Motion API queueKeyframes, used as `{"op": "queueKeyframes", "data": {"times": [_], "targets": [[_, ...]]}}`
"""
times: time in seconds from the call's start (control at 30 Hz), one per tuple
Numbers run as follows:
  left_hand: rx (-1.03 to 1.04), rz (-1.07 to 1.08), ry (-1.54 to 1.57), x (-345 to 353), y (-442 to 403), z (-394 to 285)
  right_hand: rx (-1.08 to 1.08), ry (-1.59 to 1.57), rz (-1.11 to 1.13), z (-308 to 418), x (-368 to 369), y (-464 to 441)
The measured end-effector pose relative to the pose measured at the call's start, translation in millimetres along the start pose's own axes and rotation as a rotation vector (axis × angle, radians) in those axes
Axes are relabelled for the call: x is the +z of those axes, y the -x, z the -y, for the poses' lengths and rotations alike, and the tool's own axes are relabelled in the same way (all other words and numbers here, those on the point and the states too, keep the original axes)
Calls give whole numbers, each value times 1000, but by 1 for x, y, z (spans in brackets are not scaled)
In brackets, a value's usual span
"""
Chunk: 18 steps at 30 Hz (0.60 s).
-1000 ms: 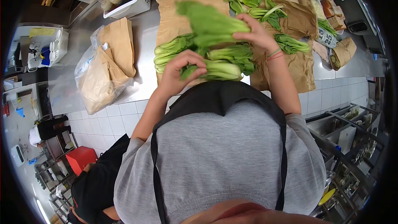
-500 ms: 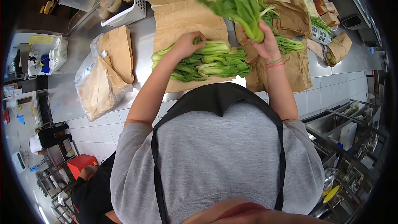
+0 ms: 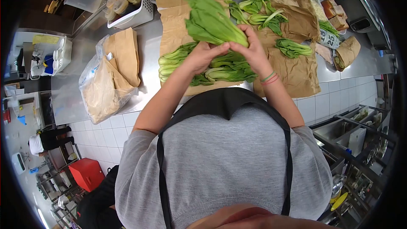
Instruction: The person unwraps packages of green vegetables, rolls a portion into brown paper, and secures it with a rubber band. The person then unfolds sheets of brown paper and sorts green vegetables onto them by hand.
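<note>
Both my hands hold one head of bok choy (image 3: 212,19) above the counter, its leaves pointing up and to the left. My right hand (image 3: 254,50) grips its pale base. My left hand (image 3: 202,57) has its fingers closed on the lower leaves from beneath, thumb meeting the right one. Under them, more bok choy (image 3: 229,73) lies side by side in rows on flat brown paper (image 3: 171,27), partly hidden by my left hand. To the right, crumpled brown paper (image 3: 292,74) carries a small bok choy (image 3: 292,48) and a looser pile of bok choy (image 3: 260,15).
A plastic bag with brown paper (image 3: 112,80) lies on the steel counter (image 3: 65,97) at left. Behind it stands a white basket of bottles (image 3: 142,15). At right are a paper-wrapped bundle (image 3: 347,53) and bread (image 3: 335,12). A person in black (image 3: 99,199) is close behind, left.
My right hand has brought the bok choy left and down over the rows. My left hand has left the rows and joined it on that head. The person behind has shifted.
</note>
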<state>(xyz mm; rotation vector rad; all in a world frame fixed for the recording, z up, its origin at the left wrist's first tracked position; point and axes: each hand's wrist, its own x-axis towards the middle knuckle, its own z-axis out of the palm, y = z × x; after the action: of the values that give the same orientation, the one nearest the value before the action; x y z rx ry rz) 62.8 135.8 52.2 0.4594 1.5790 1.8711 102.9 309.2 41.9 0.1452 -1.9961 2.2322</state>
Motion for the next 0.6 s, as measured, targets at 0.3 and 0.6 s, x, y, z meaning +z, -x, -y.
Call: {"op": "queueKeyframes", "data": {"times": [0.3,0.6], "targets": [[47,-23,464,-3,-1,24,-507,736,-137,13,6,4],[95,13,478,-11,3,34,-451,716,-49,9,14,8]]}}
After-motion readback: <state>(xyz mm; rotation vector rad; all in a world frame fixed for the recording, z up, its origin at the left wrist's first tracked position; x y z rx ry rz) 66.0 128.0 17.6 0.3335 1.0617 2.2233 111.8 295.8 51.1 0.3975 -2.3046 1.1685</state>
